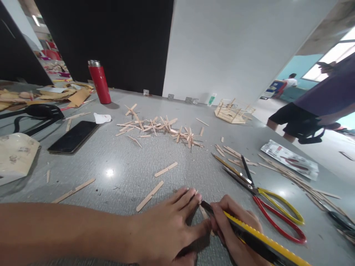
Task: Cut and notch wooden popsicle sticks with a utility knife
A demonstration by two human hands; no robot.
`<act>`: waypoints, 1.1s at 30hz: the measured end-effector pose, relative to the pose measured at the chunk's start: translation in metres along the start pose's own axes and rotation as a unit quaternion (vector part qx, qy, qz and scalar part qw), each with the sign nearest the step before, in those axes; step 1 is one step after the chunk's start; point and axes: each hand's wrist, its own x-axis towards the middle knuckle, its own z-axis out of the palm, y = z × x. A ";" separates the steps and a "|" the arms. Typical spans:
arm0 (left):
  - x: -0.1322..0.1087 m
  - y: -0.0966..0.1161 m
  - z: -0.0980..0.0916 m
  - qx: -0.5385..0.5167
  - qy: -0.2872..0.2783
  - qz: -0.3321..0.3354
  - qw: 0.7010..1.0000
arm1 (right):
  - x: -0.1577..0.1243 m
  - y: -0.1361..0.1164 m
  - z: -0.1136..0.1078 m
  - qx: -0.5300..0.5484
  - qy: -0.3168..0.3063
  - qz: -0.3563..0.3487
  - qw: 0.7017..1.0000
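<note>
Fingers bent onto the tabletop, my left hand [169,227] pins down a wooden craft stick [203,212], most of which is hidden under the fingers. My right hand [240,221] is closed around a yellow and black utility knife [256,238]. The knife's dark front end meets the stick right beside my left fingertips; the blade edge itself cannot be made out. Just beyond my left hand lie two loose notched craft sticks, a nearer stick [150,196] and a farther stick [165,169]. Scissors [253,190] with red and yellow handles rest to the right of my right hand.
Across the grey table spreads a heap of craft sticks [166,125]. Behind stand a red bottle [99,82] and a small stick frame [231,112]. A phone [73,136] lies left; a plastic packet [290,159] and more sticks lie right. A person [321,92] stands beyond the edge.
</note>
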 end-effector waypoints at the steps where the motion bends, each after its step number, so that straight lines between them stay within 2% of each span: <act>1: 0.000 0.000 0.001 -0.003 0.001 0.001 1.000 | 0.000 0.000 0.000 0.005 -0.003 -0.002 1.000; 4: 0.000 -0.001 0.004 -0.002 0.008 0.000 1.000 | 0.001 0.002 0.000 0.010 -0.016 -0.009 1.000; 10: 0.000 -0.001 0.002 0.016 -0.004 0.005 1.000 | -0.001 0.002 0.002 0.016 -0.001 0.012 1.000; 18: -0.001 0.000 0.000 0.014 -0.005 0.002 1.000 | 0.003 0.007 0.002 -0.003 -0.008 -0.041 0.999; 33: 0.000 -0.001 0.000 0.000 -0.006 0.002 1.000 | 0.002 0.005 0.001 -0.025 0.010 -0.049 0.998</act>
